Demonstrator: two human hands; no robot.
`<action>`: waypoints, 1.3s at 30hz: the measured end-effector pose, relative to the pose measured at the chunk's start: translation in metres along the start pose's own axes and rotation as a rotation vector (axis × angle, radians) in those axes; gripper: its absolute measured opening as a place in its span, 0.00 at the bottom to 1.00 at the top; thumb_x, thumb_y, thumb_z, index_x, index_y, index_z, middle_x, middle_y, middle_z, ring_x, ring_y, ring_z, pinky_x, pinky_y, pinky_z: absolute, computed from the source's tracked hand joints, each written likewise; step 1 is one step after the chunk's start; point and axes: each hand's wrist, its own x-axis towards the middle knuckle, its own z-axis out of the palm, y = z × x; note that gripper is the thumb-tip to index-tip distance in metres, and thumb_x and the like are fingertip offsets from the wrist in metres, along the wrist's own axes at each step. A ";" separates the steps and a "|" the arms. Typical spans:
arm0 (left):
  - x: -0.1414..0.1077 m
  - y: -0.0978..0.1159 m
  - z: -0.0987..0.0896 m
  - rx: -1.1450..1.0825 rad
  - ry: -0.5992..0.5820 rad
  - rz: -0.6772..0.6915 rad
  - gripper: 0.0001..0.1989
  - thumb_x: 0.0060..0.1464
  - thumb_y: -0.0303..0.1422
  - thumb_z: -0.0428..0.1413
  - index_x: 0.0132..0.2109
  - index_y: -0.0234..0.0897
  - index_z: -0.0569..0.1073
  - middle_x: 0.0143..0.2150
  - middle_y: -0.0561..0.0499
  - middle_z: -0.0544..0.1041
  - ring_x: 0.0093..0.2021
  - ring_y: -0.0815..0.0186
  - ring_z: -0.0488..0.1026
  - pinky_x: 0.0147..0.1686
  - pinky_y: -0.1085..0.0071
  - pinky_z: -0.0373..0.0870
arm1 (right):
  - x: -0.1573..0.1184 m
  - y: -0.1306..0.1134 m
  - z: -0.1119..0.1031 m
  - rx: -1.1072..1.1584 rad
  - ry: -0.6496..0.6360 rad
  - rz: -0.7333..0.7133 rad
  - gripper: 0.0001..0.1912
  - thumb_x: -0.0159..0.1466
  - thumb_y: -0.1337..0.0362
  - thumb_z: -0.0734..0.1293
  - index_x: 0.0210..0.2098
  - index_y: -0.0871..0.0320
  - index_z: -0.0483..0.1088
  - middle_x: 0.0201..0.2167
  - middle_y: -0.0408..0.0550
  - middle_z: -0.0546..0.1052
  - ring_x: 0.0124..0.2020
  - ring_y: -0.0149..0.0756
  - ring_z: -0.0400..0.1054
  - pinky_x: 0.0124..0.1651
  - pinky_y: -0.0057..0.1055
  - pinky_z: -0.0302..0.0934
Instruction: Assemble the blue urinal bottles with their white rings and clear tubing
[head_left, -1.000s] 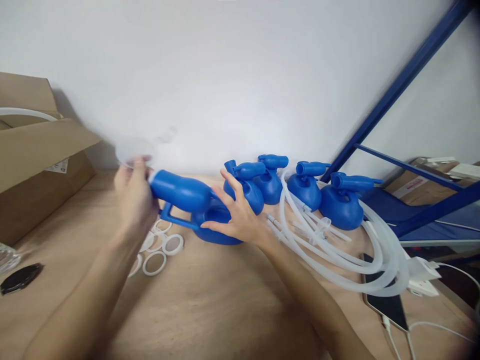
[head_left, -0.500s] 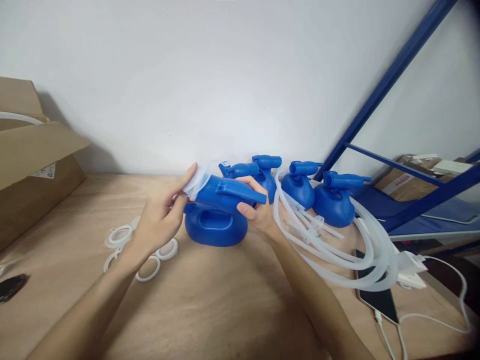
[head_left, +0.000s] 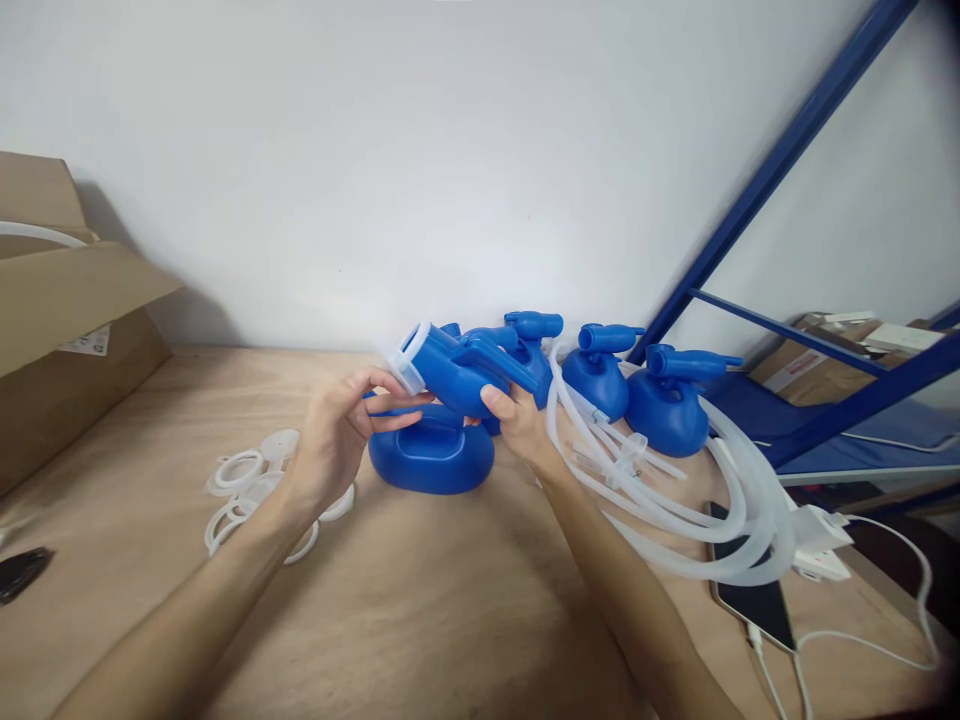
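Note:
A blue plastic spout (head_left: pixel 454 370) with a long side lever is held tilted in my right hand (head_left: pixel 521 420), thumb on its lower end. Around its wide upper mouth sits a translucent white ring (head_left: pixel 409 360). My left hand (head_left: pixel 352 410) has its fingers bent at the ring's lower edge and under the spout; its thumb is partly hidden. Just below and behind the hands, a blue bottle body (head_left: pixel 431 465) with a handle opening stands on the wooden table (head_left: pixel 450 620). Loose white rings (head_left: pixel 240 470) lie beyond my left forearm, partly covered by it.
Several blue bottles (head_left: pixel 667 410) with spouts stand along the wall to the right. Coiled clear tubing (head_left: pixel 750 560) lies before them, over a phone (head_left: pixel 757 600) with a white cable. An open cardboard box (head_left: pixel 82 370) is at left; a blue metal rack (head_left: pixel 810 350) at right.
The spout has turned so its ringed mouth points more up and toward me. My left hand has shifted from around the ring to lower beneath it. The bottle body stayed put.

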 end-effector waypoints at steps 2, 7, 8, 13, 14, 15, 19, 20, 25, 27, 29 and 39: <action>0.004 0.000 0.000 -0.025 0.069 0.005 0.22 0.56 0.54 0.61 0.34 0.39 0.75 0.37 0.47 0.82 0.46 0.51 0.82 0.50 0.52 0.81 | 0.002 0.001 -0.003 -0.084 -0.024 -0.079 0.35 0.64 0.34 0.66 0.58 0.52 0.72 0.45 0.49 0.81 0.39 0.45 0.79 0.42 0.40 0.77; 0.006 -0.004 -0.009 -0.060 0.058 0.137 0.19 0.52 0.38 0.68 0.49 0.43 0.72 0.51 0.49 0.82 0.47 0.59 0.81 0.44 0.64 0.81 | 0.004 -0.008 -0.009 -0.112 -0.168 -0.145 0.31 0.66 0.37 0.66 0.59 0.50 0.74 0.58 0.49 0.78 0.57 0.52 0.74 0.61 0.47 0.70; 0.004 -0.005 -0.011 -0.016 -0.008 0.161 0.24 0.51 0.36 0.68 0.55 0.46 0.71 0.56 0.48 0.80 0.50 0.57 0.80 0.44 0.64 0.80 | 0.003 -0.010 -0.008 -0.098 -0.185 -0.121 0.31 0.66 0.38 0.66 0.59 0.49 0.74 0.57 0.49 0.79 0.58 0.52 0.74 0.62 0.47 0.69; -0.008 -0.018 -0.008 0.264 -0.131 0.342 0.28 0.62 0.40 0.62 0.67 0.51 0.66 0.68 0.45 0.70 0.65 0.48 0.71 0.56 0.55 0.76 | -0.002 -0.010 0.003 0.021 -0.162 0.091 0.31 0.62 0.38 0.69 0.55 0.52 0.77 0.43 0.49 0.81 0.46 0.49 0.76 0.50 0.44 0.74; -0.010 -0.020 -0.006 0.313 -0.104 0.412 0.26 0.64 0.40 0.61 0.66 0.50 0.67 0.68 0.45 0.69 0.67 0.48 0.68 0.61 0.52 0.72 | -0.003 -0.011 0.006 0.066 -0.153 0.148 0.31 0.61 0.39 0.69 0.54 0.52 0.77 0.40 0.49 0.80 0.41 0.47 0.76 0.44 0.42 0.75; -0.011 -0.021 -0.003 0.360 -0.085 0.484 0.25 0.65 0.40 0.60 0.66 0.50 0.67 0.69 0.45 0.68 0.69 0.49 0.65 0.65 0.50 0.68 | -0.004 -0.013 0.008 0.113 -0.149 0.196 0.30 0.61 0.40 0.69 0.53 0.53 0.77 0.39 0.49 0.80 0.38 0.45 0.75 0.39 0.39 0.74; -0.011 -0.025 0.002 0.452 -0.122 0.693 0.21 0.68 0.39 0.57 0.65 0.47 0.67 0.70 0.42 0.67 0.72 0.50 0.63 0.69 0.48 0.63 | -0.006 -0.028 0.007 0.252 -0.166 0.295 0.26 0.58 0.46 0.72 0.50 0.54 0.78 0.42 0.48 0.80 0.37 0.41 0.74 0.31 0.30 0.69; -0.012 -0.025 0.003 0.446 -0.135 0.732 0.20 0.69 0.39 0.56 0.65 0.47 0.67 0.70 0.42 0.67 0.71 0.51 0.64 0.68 0.48 0.64 | -0.007 -0.030 0.006 0.281 -0.176 0.343 0.25 0.58 0.47 0.72 0.50 0.54 0.79 0.42 0.48 0.80 0.37 0.39 0.74 0.30 0.28 0.68; -0.017 -0.019 0.001 0.492 -0.277 0.927 0.19 0.72 0.32 0.50 0.66 0.49 0.69 0.73 0.44 0.62 0.74 0.49 0.61 0.70 0.45 0.64 | -0.011 -0.032 0.000 0.430 -0.107 0.704 0.24 0.61 0.45 0.69 0.47 0.57 0.77 0.29 0.47 0.80 0.25 0.36 0.73 0.22 0.27 0.66; -0.014 -0.015 -0.006 0.542 -0.339 0.914 0.22 0.72 0.33 0.50 0.68 0.52 0.68 0.75 0.45 0.60 0.76 0.48 0.58 0.72 0.43 0.61 | -0.009 -0.030 0.002 0.418 -0.101 0.756 0.25 0.62 0.43 0.68 0.45 0.58 0.76 0.23 0.45 0.77 0.20 0.36 0.71 0.17 0.26 0.60; -0.008 -0.014 -0.013 0.534 -0.362 0.794 0.25 0.71 0.37 0.52 0.72 0.56 0.64 0.79 0.48 0.53 0.77 0.47 0.56 0.73 0.42 0.58 | -0.007 -0.028 0.005 0.362 -0.118 0.696 0.25 0.63 0.42 0.67 0.44 0.57 0.77 0.19 0.43 0.74 0.17 0.34 0.67 0.14 0.25 0.53; -0.010 -0.018 -0.001 0.471 0.112 0.307 0.29 0.66 0.49 0.56 0.66 0.38 0.74 0.55 0.41 0.84 0.55 0.49 0.81 0.57 0.55 0.77 | -0.012 -0.015 0.026 0.211 -0.208 0.462 0.24 0.64 0.46 0.70 0.53 0.53 0.78 0.33 0.44 0.79 0.23 0.29 0.65 0.19 0.24 0.56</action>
